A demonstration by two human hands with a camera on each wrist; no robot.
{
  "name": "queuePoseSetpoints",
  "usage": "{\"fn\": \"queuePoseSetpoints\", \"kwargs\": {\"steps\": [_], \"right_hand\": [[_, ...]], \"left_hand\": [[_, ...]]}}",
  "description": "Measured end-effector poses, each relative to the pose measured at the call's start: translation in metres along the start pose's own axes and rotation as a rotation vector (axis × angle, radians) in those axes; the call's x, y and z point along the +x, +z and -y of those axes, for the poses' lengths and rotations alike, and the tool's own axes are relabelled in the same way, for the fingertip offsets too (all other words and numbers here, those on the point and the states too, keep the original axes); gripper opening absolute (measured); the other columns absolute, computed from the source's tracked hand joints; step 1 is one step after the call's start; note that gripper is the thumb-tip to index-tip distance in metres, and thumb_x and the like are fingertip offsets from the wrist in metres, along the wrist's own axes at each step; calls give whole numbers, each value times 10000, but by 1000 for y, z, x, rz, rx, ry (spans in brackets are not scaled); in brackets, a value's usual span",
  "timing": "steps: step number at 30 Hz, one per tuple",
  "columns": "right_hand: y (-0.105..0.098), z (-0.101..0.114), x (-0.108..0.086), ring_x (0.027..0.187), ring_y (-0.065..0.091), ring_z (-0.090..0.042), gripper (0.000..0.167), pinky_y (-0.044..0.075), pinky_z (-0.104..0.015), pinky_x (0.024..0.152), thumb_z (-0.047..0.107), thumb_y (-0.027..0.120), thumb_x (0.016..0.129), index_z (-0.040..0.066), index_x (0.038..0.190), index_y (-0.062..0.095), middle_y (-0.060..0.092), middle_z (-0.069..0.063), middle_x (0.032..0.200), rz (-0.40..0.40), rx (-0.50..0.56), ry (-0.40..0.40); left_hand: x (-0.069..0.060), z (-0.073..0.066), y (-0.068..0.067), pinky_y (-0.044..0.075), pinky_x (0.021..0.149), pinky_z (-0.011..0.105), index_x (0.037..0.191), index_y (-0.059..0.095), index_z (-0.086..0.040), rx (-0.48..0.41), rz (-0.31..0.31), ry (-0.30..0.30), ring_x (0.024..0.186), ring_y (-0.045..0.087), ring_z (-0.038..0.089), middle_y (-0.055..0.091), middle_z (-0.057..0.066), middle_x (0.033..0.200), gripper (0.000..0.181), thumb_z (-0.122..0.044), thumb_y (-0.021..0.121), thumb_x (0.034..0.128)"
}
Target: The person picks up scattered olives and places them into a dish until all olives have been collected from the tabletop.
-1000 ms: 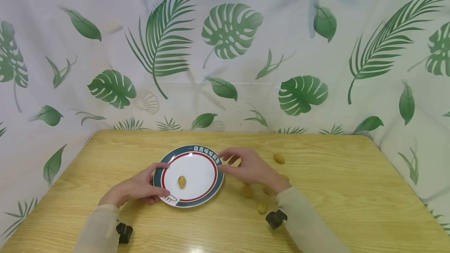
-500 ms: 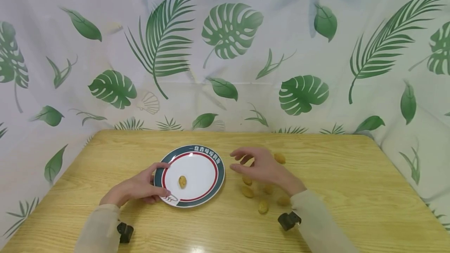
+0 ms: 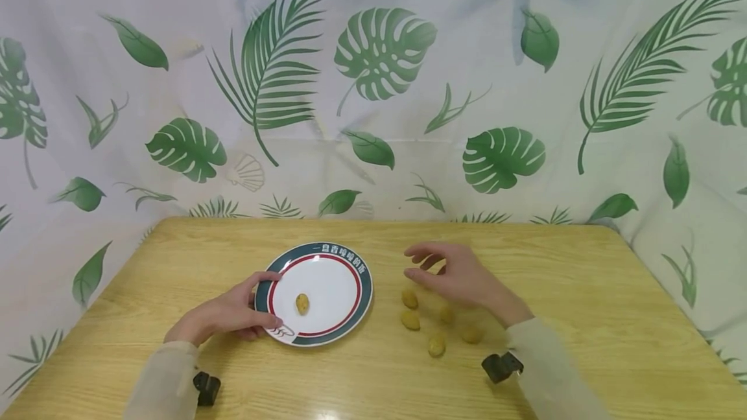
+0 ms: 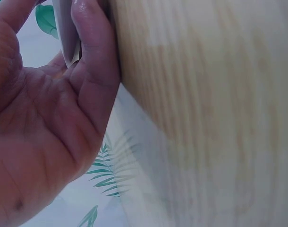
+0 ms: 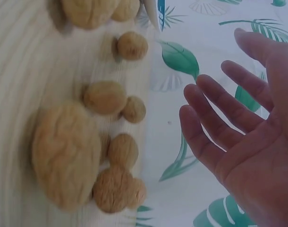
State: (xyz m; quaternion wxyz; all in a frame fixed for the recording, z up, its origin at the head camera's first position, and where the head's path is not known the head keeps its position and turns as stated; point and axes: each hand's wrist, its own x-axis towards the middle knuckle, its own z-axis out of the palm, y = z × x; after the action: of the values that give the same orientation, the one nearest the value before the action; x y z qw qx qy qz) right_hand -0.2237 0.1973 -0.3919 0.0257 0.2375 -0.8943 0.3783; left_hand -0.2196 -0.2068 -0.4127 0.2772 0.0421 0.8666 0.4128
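A white plate (image 3: pixel 327 290) with a dark blue rim and red ring stands on the table, one yellow-brown nut-like piece (image 3: pixel 301 304) on it. The left hand (image 3: pixel 233 308) grips its left edge, thumb over the rim and fingers beneath; in the left wrist view the left hand (image 4: pixel 45 113) curls round the plate's edge. Right of the plate, the right hand (image 3: pixel 461 277) hovers with fingers loosely bent and nothing held. The right wrist view shows the right hand (image 5: pixel 243 118) beside several loose pieces (image 5: pixel 66 156) on the table, touching none.
Several loose pieces (image 3: pixel 410 320) lie on the wooden table (image 3: pixel 583 316) below and around the right hand, partly hidden by it. A white cloth (image 3: pixel 408 174) with green leaves hangs behind the table.
The right hand has left the plate's right rim and moved right, over the loose pieces. The left hand and plate have stayed in place.
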Motion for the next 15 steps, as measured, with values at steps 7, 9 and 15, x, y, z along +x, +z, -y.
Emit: {"fn": "queuePoseSetpoints", "kwargs": {"steps": [7,9,15], "right_hand": [[-11,-10,-7,966,720,-160,291,578,-263,775,265,730,957,137,1217,717,743,-116,1161,-18,-31,18],[-14,-12,-10,971,722,-173,301,582,-278,780,266,729,957,128,1225,715,742,-123,1169,-25,-22,17],[-21,-22,-20,992,713,-171,324,586,-314,827,280,727,961,126,1245,704,733,-112,1215,-20,3,68]], "left_hand": [[0,1,-1,539,624,261,1571,256,-199,1,-5,-1,690,615,184,614,110,970,904,-258,821,867],[0,1,0,542,626,263,1569,256,-199,4,-8,0,692,616,185,613,110,974,904,-256,822,867],[-2,-1,1,539,633,265,1559,280,-199,5,-12,-6,695,612,190,610,112,970,886,-260,824,862]]}}
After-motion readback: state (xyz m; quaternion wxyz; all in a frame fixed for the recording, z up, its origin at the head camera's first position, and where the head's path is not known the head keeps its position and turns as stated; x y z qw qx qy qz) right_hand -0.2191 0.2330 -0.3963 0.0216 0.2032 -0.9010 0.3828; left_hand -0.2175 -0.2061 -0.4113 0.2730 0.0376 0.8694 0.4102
